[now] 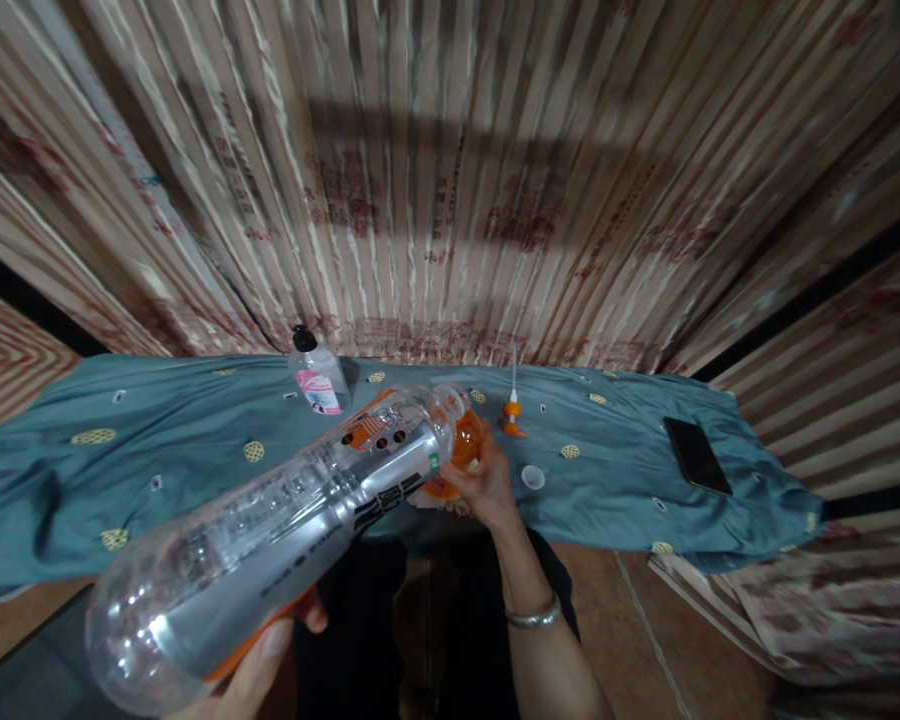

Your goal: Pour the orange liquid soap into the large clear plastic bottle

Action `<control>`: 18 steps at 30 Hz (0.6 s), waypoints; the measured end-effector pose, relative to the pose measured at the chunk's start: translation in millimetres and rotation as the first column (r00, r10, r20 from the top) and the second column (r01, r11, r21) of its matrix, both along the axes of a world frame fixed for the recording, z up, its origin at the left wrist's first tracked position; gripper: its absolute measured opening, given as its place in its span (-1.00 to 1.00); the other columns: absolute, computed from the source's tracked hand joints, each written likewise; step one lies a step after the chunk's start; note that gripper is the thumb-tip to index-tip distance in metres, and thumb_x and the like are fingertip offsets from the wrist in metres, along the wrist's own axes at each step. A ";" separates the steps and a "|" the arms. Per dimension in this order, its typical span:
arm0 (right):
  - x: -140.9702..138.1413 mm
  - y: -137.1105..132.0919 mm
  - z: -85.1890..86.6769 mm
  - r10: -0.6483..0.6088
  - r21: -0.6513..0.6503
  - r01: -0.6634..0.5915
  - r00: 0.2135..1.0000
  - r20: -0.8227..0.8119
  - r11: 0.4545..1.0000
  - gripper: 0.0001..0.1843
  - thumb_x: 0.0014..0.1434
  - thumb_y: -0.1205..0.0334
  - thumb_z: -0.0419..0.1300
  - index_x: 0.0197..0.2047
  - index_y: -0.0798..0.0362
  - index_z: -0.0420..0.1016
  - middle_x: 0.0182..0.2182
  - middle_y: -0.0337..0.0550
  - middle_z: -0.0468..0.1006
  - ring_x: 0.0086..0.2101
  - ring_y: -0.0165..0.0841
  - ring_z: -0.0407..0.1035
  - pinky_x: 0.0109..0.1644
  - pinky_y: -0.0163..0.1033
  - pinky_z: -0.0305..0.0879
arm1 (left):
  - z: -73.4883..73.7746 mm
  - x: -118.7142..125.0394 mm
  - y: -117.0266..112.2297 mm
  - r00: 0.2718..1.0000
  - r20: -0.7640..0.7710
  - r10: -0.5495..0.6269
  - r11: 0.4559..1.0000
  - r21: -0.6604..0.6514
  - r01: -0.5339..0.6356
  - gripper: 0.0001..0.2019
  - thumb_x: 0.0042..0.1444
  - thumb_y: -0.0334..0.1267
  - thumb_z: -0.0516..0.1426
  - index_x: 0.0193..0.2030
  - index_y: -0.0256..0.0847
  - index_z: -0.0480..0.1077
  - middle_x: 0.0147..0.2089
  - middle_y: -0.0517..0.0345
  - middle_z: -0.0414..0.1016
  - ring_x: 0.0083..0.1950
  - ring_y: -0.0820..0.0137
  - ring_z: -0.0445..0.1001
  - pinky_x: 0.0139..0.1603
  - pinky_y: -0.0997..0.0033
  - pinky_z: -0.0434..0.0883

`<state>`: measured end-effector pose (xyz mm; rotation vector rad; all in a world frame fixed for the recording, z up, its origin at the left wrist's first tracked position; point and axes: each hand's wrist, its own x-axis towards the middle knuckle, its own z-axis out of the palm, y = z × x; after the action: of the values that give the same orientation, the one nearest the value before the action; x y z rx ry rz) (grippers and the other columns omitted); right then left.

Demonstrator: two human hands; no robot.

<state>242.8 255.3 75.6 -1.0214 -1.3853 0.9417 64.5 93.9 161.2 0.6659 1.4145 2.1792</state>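
Note:
A large clear plastic bottle (270, 520) with an orange and black label lies tilted, its mouth pointing away from me. My left hand (259, 660) grips its base from below, mostly hidden behind the bottle. My right hand (484, 480) is closed around an orange container (466, 445) held at the bottle's mouth. A silver bangle (532, 617) circles my right wrist.
A teal patterned cloth (157, 470) covers a low surface. On it stand a small clear bottle with a black cap and pink label (316, 378), an orange pump nozzle with a tube (513, 412), a white cap (532, 477) and a black phone (696, 455). A striped curtain (450, 180) hangs behind.

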 end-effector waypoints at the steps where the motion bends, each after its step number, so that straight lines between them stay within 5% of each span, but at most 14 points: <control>1: 0.0 -0.1 0.4 -0.001 -0.003 0.001 1.000 0.005 1.000 -0.39 0.08 0.03 0.54 0.17 -0.09 0.54 0.01 -0.12 0.82 -0.03 -0.09 0.76 0.11 -0.02 0.72 | -0.4 -0.2 0.3 1.000 -0.011 0.005 1.000 0.006 -0.005 -0.45 -0.23 -0.11 0.60 -0.03 -0.02 0.65 -0.37 0.17 0.59 -0.52 0.35 0.41 -0.56 0.35 0.43; 18: -1.8 1.5 -1.6 0.003 -0.009 -0.003 0.999 -0.040 1.000 -0.36 0.06 0.03 0.56 0.18 -0.09 0.55 0.03 -0.11 0.83 0.00 -0.08 0.76 0.13 -0.01 0.73 | -1.9 -4.5 2.8 1.000 -0.024 -0.003 1.000 0.029 0.003 -0.39 -0.28 -0.12 0.60 0.00 -0.03 0.69 -0.43 0.17 0.54 -0.55 0.32 0.39 -0.61 0.34 0.39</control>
<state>241.0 256.8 74.1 -1.0025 -1.3503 0.9667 59.9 96.7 159.3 0.7065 1.3949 2.2007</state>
